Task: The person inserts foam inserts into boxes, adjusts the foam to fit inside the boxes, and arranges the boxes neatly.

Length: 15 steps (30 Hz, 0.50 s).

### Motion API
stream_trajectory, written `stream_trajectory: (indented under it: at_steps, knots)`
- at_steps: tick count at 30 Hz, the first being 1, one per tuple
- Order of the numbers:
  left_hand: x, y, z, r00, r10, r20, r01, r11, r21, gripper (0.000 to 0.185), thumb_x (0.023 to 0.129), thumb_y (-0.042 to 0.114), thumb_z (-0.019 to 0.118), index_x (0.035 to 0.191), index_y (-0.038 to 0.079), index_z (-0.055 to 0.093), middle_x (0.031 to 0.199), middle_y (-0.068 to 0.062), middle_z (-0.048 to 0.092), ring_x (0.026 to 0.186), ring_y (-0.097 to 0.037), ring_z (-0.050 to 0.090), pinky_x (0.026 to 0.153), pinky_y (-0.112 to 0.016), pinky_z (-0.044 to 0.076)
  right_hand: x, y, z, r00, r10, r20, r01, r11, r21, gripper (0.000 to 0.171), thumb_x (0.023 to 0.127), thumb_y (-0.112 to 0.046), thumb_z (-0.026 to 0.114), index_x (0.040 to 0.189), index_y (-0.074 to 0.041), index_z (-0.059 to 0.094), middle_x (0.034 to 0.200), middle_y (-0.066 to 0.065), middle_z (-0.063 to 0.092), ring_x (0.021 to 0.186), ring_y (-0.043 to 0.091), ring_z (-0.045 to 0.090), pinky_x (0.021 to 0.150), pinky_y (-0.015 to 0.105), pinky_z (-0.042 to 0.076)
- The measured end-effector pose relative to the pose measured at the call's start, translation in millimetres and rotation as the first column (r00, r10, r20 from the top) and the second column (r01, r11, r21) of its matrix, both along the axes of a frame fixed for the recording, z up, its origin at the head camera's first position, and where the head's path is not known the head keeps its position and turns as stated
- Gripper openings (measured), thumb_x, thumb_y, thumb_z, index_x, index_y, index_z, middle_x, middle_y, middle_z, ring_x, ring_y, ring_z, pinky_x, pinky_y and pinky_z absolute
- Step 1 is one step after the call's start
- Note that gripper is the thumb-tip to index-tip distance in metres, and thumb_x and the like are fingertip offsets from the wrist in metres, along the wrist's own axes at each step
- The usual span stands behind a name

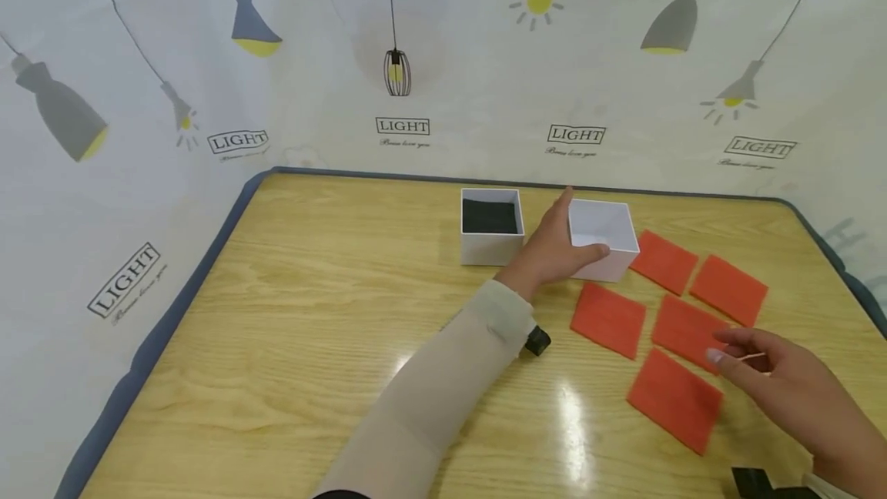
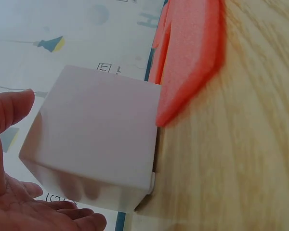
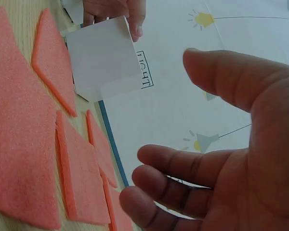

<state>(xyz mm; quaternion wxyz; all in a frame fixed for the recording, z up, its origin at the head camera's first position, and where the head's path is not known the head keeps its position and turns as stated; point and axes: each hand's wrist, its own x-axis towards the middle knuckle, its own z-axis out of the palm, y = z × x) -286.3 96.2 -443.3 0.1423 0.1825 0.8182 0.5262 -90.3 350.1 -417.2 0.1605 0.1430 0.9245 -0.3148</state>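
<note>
An empty white box stands toward the back of the table. My left hand is at its left side, fingers extended along that wall and thumb stretched across the front near the rim. In the left wrist view the left hand has its fingers straight beside the white box. Hovering at the right, my right hand has loosely bent fingers and holds nothing. Its fingertips overlap a red foam square in the head view; the right wrist view shows its thumb and fingers spread apart.
A second white box with a black piece inside stands left of the first. Several more red foam squares lie flat around the right side, including one at the front. A printed curtain hangs behind the wooden table.
</note>
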Motion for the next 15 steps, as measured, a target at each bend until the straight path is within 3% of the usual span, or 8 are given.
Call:
stream_trajectory:
  at_steps: [8,15]
  knots:
    - [-2.9,0,-5.7,1.000,-0.001,0.018,0.001,1.000,0.024,0.106,0.094,0.036,0.081,0.171,0.029,0.009,0.168,0.000,0.035,0.137,-0.016,0.047,0.119,-0.040,0.040,-2.0,6,-8.1,0.989,0.118,0.087,-0.118,0.993,-0.001,0.087,0.103,-0.058,0.062,0.151,0.012,0.042,0.139,0.034,0.056,0.107,0.034,0.062,0.076,0.040,0.058]
    - [-6.1,2,-6.3,1.000,0.012,0.008,-0.013,1.000,0.014,0.102,0.094,0.033,0.081,0.170,0.022,0.015,0.157,-0.004,0.045,0.128,-0.016,0.050,0.117,-0.037,0.042,-4.1,11,-13.2,0.976,0.154,0.157,-0.159,0.987,0.015,0.096,0.093,-0.060,0.075,0.147,0.014,0.045,0.138,0.035,0.055,0.105,0.033,0.060,0.077,0.040,0.058]
